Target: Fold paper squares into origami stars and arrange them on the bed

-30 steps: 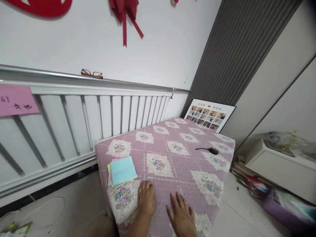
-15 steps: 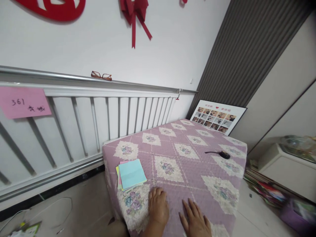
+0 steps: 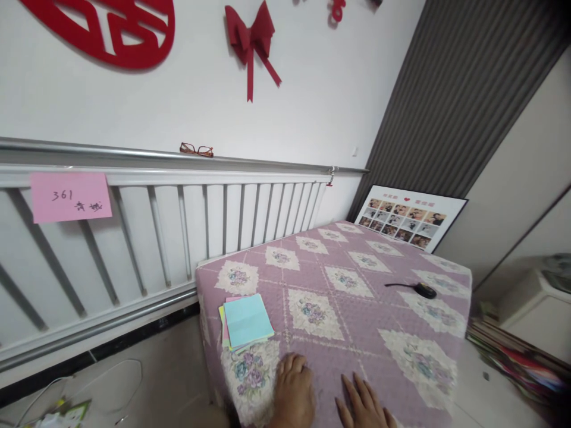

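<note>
A purple cloth with floral diamonds (image 3: 312,351) covers a bed-like surface. My left hand (image 3: 294,389) rests on it at the bottom centre, back up, fingers curled together; nothing shows in its grip. To the right, my right hand (image 3: 363,404) lies on the cloth with its fingers apart and holds nothing. Just beyond my left hand is a stack of coloured paper sheets (image 3: 247,321), light blue on top, with pink and yellow edges showing. A black object with a thin strap (image 3: 424,290) lies farther off on the right.
Along the wall runs a white radiator (image 3: 232,214) with a pink paper note (image 3: 71,197). Glasses (image 3: 196,150) sit on the rail above. A photo board (image 3: 405,215) leans at the far end. Papers (image 3: 521,356) are piled at the right.
The view has shifted, so the whole scene appears lower and farther right. Both hands remain on the cloth, and the paper stack stays in place.
</note>
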Motion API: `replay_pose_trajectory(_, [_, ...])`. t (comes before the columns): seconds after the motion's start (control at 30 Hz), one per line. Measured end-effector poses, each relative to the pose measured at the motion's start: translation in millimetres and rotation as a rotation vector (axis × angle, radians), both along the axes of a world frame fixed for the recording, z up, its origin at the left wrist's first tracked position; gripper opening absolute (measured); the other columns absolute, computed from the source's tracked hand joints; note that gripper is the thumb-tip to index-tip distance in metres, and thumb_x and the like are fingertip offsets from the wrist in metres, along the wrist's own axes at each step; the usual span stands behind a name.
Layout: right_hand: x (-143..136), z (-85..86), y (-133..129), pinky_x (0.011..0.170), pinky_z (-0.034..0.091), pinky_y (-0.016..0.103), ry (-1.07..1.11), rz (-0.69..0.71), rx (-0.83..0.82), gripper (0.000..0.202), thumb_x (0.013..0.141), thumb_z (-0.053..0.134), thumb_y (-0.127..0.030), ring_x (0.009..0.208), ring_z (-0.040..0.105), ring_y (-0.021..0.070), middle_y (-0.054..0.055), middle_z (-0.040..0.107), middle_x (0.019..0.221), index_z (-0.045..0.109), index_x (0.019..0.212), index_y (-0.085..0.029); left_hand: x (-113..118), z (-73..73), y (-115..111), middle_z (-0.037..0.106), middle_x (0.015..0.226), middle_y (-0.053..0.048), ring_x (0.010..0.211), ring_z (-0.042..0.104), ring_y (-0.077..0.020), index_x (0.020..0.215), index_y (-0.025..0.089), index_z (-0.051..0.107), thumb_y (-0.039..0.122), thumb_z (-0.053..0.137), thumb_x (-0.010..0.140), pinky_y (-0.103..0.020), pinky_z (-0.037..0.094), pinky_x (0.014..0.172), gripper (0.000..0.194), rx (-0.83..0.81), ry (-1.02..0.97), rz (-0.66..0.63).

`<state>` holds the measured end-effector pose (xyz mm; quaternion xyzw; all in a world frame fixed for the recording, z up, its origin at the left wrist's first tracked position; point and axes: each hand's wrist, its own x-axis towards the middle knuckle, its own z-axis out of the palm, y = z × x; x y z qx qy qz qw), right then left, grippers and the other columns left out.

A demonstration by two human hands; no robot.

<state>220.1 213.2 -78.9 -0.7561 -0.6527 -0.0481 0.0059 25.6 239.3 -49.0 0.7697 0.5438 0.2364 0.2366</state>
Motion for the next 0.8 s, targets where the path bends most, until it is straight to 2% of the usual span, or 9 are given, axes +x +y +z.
replay_pose_trajectory(0.23, [-7.9,12.3,-7.2,0.104,0.028,0.050,-0.015,-0.018,-0.029,0.058,0.086,0.031,-0.051,0.138,0.026,0.0255,0.003,0.033,0.150,0.041,0.139,-0.028,-3.9,6.0,-16.4,0.050,0.131,0.000,0.127,0.033,-0.0199,0.107,0.025,0.062,0.018,0.036,0.085,-0.036,0.020,0.110,0.035,0.010,0.030,0.039])
replay_pose_trajectory(0.8, [-2.7,20.1,-20.7,0.104,0.027,0.052,0.081,0.038,0.044,0.053,0.089,0.033,-0.046,0.136,0.030,0.0279,0.007,0.038,0.147,0.046,0.135,-0.025,4.1,-4.6,-57.7,0.045,0.139,0.002,0.132,0.031,-0.0182,0.118,0.028,0.058,0.019,0.037,0.084,-0.034,0.016,0.114,0.041,-0.007,0.215,0.170])
